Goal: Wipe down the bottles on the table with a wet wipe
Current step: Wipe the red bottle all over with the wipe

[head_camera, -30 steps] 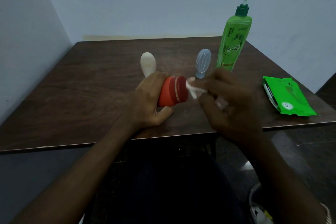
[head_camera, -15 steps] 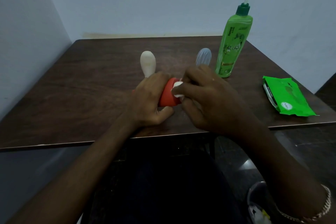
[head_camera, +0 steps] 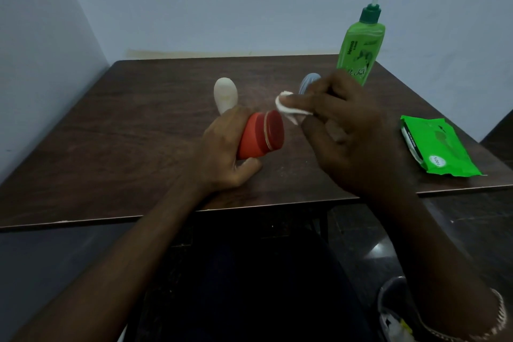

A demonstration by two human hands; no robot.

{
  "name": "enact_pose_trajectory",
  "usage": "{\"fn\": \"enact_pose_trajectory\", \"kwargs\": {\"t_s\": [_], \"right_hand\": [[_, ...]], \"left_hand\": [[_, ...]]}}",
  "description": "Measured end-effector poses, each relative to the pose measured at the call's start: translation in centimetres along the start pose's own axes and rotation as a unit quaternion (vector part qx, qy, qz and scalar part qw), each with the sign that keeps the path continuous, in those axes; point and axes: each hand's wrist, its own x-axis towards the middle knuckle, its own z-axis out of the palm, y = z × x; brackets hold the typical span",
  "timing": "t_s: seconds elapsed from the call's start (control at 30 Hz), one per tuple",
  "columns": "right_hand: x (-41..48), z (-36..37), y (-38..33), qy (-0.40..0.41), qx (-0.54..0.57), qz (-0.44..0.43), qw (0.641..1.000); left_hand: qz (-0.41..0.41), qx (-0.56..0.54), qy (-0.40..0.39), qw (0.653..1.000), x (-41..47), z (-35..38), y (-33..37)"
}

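At the centre of the frame the orange bottle [head_camera: 258, 136] was gripped in the left hand [head_camera: 222, 147], fingers curled round its body. It was tipped on its side over the table [head_camera: 138, 147] with its capped end turned rightward, presumably to meet the wet wipe [head_camera: 288, 107]. The wipe was pinched, bunched, in the fingers of the right hand [head_camera: 352, 130], just beside the cap; contact could not be made out. Behind, a white bottle [head_camera: 225, 94], a grey bottle [head_camera: 308, 82] and a green pump bottle [head_camera: 361, 47] were left upright, seemingly awaiting their turn. The pack of wipes [head_camera: 438, 147] was laid at the right edge, probably for easy reach.
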Motion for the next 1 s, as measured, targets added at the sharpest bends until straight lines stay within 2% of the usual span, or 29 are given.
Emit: {"fn": "enact_pose_trajectory", "kwargs": {"t_s": [0.13, 0.27, 0.7, 1.0], "right_hand": [[1.0, 2.2, 1.4, -0.062, 0.036, 0.000, 0.997], [1.1, 2.5, 2.0, -0.101, 0.085, 0.052, 0.990], [-0.6, 2.7, 0.9, -0.055, 0.151, 0.229, 0.960], [-2.5, 4.2, -0.6, 0.016, 0.302, 0.419, 0.856]], "left_hand": [[0.017, 0.003, -0.010, 1.000, -0.2, 0.1, 0.0], [0.024, 0.010, -0.019, 0.999, -0.2, -0.1, 0.1], [0.024, 0.029, -0.022, 0.999, -0.3, 0.1, 0.3], [0.034, 0.087, 0.004, 0.996, -0.6, 0.8, -0.3]]}}
